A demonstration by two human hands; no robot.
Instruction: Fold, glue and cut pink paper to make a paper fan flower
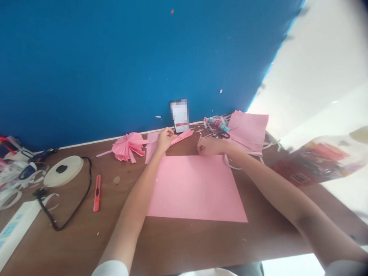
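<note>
My left hand [165,140] is at the back of the table, fingers pinched at the near end of a narrow folded pink paper [182,136]. To its right, my right hand [210,146] is closed with its fingers curled in; whatever is in it is hidden or too small to name. Below both hands lies a large flat pink sheet [194,190]. Behind the left hand, part of another pink sheet [151,147] shows, and a phone [180,116] leans upright against the blue wall.
A pleated pink paper flower [129,147], a red utility knife [97,193], a white ribbon roll [63,171] and a power strip [16,232] are on the left. Scissors [223,134], pink sheets [249,129] and a plastic bag [320,159] are on the right.
</note>
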